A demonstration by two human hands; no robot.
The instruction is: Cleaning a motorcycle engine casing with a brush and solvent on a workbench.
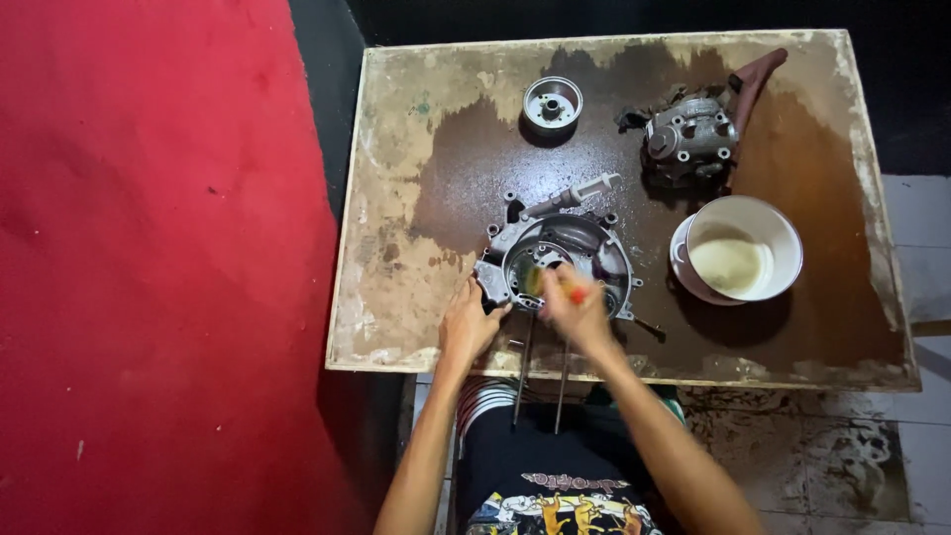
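Observation:
A grey metal engine case (584, 243) lies on a stained, oil-darkened table (396, 198), with a shaft sticking out toward the back. My left hand (468, 325) rests on the case's near left edge and steadies it. My right hand (575, 305) grips a small brush (536, 280) with an orange handle, its bristles inside the round opening of the case. Two long thin studs (523, 372) reach from the case past the table's near edge toward my lap.
A white bowl (741, 248) with pale liquid stands right of the case. A grey cylinder part (690, 134) on a dark rag lies at the back right. A round metal rotor (552, 103) sits at the back middle. A red wall (149, 248) fills the left; tiled floor lies at the right.

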